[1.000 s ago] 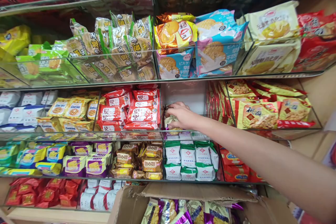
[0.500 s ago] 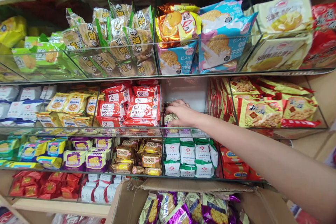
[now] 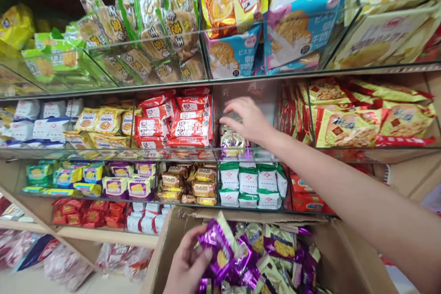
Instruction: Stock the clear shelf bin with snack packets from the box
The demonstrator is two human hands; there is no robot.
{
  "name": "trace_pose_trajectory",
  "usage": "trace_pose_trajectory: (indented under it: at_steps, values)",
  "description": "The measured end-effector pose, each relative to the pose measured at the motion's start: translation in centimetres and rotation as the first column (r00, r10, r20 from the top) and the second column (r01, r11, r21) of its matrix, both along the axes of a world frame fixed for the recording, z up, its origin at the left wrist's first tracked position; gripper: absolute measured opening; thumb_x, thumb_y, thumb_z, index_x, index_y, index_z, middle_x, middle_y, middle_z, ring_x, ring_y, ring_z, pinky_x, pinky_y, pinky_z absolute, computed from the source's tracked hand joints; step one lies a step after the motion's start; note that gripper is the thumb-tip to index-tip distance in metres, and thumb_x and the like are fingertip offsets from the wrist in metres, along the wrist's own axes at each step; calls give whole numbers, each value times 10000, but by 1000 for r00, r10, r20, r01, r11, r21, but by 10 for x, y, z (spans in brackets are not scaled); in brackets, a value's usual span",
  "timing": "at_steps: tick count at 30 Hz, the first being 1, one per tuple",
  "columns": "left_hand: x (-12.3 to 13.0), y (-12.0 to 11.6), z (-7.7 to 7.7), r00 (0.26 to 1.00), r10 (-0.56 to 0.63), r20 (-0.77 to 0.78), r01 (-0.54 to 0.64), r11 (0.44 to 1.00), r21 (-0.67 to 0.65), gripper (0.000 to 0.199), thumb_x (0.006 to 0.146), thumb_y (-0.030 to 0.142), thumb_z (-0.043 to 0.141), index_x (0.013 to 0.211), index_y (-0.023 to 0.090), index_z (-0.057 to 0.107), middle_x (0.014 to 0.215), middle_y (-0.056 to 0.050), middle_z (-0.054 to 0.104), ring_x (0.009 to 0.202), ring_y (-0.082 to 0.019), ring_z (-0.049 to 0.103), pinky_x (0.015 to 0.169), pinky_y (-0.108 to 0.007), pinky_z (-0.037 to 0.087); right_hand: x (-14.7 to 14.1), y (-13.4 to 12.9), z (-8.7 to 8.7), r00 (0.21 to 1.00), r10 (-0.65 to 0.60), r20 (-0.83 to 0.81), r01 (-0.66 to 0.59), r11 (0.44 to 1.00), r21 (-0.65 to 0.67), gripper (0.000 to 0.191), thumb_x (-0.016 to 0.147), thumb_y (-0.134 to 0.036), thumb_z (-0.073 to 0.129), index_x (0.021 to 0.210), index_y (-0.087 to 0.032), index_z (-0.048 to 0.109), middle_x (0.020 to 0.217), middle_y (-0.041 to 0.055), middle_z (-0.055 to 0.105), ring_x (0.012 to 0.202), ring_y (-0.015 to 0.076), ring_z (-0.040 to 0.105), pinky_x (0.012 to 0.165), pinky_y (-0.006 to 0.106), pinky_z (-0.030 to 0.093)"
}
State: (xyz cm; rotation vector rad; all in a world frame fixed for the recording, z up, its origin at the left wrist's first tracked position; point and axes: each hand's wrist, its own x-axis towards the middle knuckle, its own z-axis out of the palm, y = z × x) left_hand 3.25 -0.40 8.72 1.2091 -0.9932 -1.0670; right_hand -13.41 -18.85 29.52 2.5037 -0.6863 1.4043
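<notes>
My right hand (image 3: 246, 119) is in a shelf compartment, its fingers spread above a clear-and-purple snack packet (image 3: 233, 141) that lies at the compartment's front left. Below, my left hand (image 3: 189, 259) holds a purple snack packet (image 3: 218, 245) between thumb and fingers, over the open cardboard box (image 3: 354, 257). Many more purple and cream packets (image 3: 280, 243) fill that box. Part of the right compartment floor is hidden by my right hand and forearm.
Red packets (image 3: 191, 121) stand left of the compartment, yellow-and-red packets (image 3: 349, 126) right of it. Green-and-white packets (image 3: 248, 181) sit on the shelf below. Blue biscuit packs (image 3: 296, 27) are above. Clear dividers and shelf front panels surround the compartments.
My left hand has come into view with a packet from the box. My right hand has lifted off the packet in the compartment, fingers now apart. The view has moved closer and shifted.
</notes>
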Motion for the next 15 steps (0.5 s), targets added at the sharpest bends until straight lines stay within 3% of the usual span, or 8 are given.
trace_pose_trajectory:
  at_steps: [2, 3, 5, 8, 10, 11, 13, 15]
  values:
    - [-11, -12, 11, 981, 18, -193, -31, 998, -63, 408, 650, 315, 688, 1024, 271, 531, 978, -6, 641, 823, -150, 590, 704, -242, 480, -13, 33, -14, 979, 80, 188, -75, 996, -38, 110, 813, -294, 498, 807, -199, 554, 885, 35, 601, 897, 185, 513, 836, 352, 377]
    - [-16, -17, 17, 965, 15, -263, -40, 995, -90, 410, 652, 289, 689, 1028, 270, 527, 1021, -9, 628, 859, -145, 580, 723, -230, 469, -20, 53, -27, 960, 80, 269, -89, 996, 22, 115, 825, -294, 475, 805, -209, 552, 847, 24, 596, 837, 174, 528, 783, 333, 402]
    - [-24, -26, 26, 946, -26, -323, -20, 990, -139, 393, 670, 258, 677, 1030, 270, 521, 1071, -12, 605, 897, -137, 565, 757, -226, 453, -30, 88, -63, 927, -28, 373, -92, 949, 300, 157, 848, -302, 430, 786, -217, 548, 764, 17, 579, 732, 158, 536, 675, 294, 425]
    - [-40, -36, 32, 938, -140, -316, 77, 976, -204, 435, 689, 231, 662, 1081, 285, 479, 987, -1, 621, 809, -111, 566, 740, -224, 445, -34, 115, -124, 921, -181, 346, -109, 732, 673, 238, 823, -406, 449, 878, -198, 550, 769, 23, 569, 680, 153, 529, 582, 257, 420]
    - [-54, -40, 30, 937, -171, -305, 103, 968, -227, 512, 699, 244, 653, 1150, 302, 417, 902, 16, 626, 761, -103, 568, 735, -224, 441, -31, 116, -156, 902, -209, 378, -186, 601, 777, 296, 820, -456, 425, 766, -186, 533, 650, -11, 520, 584, 131, 488, 522, 238, 391]
    - [-62, -41, 27, 941, -161, -297, 95, 970, -225, 554, 706, 263, 646, 1190, 306, 379, 905, 11, 625, 782, -112, 573, 749, -230, 439, -30, 114, -168, 878, -232, 419, -224, 573, 788, 321, 827, -464, 405, 694, -189, 505, 594, -29, 481, 546, 121, 461, 507, 233, 377]
    - [-76, -42, 18, 968, -84, -238, 37, 980, -196, 594, 706, 310, 641, 1230, 285, 363, 1032, -27, 608, 920, -157, 563, 824, -263, 421, -26, 110, -185, 808, -309, 501, -255, 585, 770, 345, 831, -465, 393, 623, -197, 454, 555, -41, 445, 535, 121, 438, 512, 234, 370]
    - [-83, -43, 7, 989, -7, -149, -15, 989, -144, 543, 677, 342, 663, 1171, 237, 462, 1120, -57, 590, 1022, -202, 530, 886, -292, 393, -22, 109, -196, 741, -380, 553, -253, 605, 755, 327, 826, -456, 407, 627, -202, 459, 559, -37, 461, 541, 130, 447, 519, 239, 378]
